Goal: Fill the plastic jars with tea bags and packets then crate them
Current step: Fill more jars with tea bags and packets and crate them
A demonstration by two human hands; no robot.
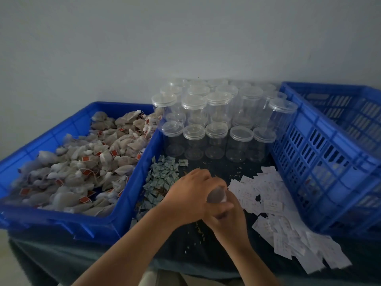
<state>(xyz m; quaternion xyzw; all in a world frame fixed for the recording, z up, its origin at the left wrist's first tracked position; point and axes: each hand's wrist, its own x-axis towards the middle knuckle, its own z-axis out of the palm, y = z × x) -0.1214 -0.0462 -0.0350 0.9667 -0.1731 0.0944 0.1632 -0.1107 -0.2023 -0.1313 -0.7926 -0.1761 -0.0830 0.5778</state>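
A dark bench (216,168) against a pale wall (185,38) carries a tray (144,159) of tea bags (82,168), empty jars (218,124), packets (266,195) and a crate (321,151). Mid-bench, the left hand (191,195) grips a blurred jar (216,196) from above. The right hand (226,217) grips it from below.

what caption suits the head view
Left hand and right hand grip a jar between the tea bag bin, empty jars and blue crate.

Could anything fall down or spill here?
The left hand and right hand grip a blurred brownish cylinder; it might slip. The clear plastic lidded jars stand stacked two high just behind them; a bump might topple some. The white paper packets reach the dark table's front edge, so the right forearm could sweep some off.
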